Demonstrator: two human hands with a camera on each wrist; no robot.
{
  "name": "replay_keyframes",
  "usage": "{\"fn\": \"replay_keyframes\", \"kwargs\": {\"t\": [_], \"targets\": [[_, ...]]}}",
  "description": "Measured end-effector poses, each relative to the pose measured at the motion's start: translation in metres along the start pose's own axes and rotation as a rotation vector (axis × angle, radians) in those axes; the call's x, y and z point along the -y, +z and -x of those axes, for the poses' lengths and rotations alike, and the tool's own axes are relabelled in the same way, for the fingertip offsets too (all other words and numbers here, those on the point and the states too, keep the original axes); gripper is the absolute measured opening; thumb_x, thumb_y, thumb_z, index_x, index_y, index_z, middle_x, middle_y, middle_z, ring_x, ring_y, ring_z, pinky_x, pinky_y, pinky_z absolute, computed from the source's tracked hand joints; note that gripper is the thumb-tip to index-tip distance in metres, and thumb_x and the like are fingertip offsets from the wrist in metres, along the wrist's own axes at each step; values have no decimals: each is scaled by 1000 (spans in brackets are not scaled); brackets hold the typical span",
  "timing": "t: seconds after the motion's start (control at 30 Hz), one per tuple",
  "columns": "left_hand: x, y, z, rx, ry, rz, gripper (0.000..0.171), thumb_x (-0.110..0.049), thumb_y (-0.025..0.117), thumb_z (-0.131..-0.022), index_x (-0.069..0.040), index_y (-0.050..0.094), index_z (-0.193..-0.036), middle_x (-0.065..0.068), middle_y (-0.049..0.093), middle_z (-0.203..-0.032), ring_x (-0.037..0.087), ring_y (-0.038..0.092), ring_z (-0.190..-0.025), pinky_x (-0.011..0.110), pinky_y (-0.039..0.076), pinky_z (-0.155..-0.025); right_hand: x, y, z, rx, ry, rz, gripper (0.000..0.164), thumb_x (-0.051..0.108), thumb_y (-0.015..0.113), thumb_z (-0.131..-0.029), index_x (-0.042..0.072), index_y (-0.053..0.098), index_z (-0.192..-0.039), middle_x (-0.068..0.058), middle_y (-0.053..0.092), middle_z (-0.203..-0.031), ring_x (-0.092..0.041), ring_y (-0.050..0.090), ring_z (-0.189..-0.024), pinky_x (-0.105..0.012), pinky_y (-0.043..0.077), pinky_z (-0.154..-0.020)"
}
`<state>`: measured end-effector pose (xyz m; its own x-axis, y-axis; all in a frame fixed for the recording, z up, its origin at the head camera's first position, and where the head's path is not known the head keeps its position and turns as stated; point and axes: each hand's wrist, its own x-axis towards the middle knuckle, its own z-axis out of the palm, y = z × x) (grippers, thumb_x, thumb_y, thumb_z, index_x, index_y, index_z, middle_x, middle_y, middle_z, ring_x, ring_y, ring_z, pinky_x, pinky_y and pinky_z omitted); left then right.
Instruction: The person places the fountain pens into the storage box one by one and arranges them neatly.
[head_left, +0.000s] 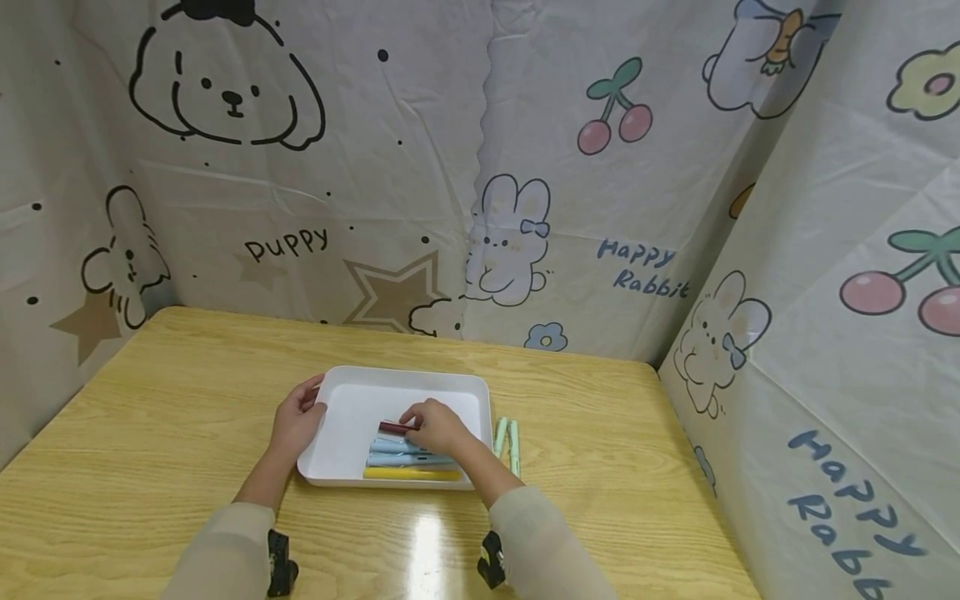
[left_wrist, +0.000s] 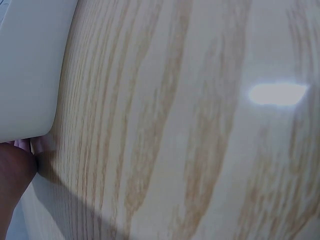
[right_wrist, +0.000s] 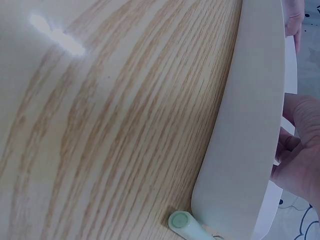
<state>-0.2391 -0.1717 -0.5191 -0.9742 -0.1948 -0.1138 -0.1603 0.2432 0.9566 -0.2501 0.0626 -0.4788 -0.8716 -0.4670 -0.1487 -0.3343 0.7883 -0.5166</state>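
On the table (head_left: 187, 392), your left hand (head_left: 297, 417) is gripping the tray (head_left: 390, 385) while your right hand (head_left: 435, 427) is pinching a red pen (head_left: 395, 427) beside four trayed pens (head_left: 401, 458), two green pens (head_left: 507, 437) remaining outside.

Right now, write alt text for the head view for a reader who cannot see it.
A person's right hand holds a dark red pen over a white tray containing blue pens and a yellow pen. The left hand grips the tray's left rim; two green pens lie on the wooden table.
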Motion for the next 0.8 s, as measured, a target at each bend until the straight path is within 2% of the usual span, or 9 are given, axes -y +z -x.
{"fn": "replay_keyframes", "kwargs": {"t": [0.43,0.8], "targets": [[0,2,1,0,0,-3,52,-6,39,-94,-8,32,-146,23,41,-141,34,41,-126,44,37,-103,-4,-2,3,-7,24,-16,22,18,67,-84,14,69,-105,-3,63,-93,-10,55,-79,-24,46,-70],[-1,1,1,-10,1,-11,52,-7,40,-94,-8,33,-145,22,41,-141,33,42,-126,43,37,-103,-4,-18,9,-38,0,-15,23,21,64,-86,14,68,-107,-6,63,-96,-14,57,-81,-25,45,-67]]}}
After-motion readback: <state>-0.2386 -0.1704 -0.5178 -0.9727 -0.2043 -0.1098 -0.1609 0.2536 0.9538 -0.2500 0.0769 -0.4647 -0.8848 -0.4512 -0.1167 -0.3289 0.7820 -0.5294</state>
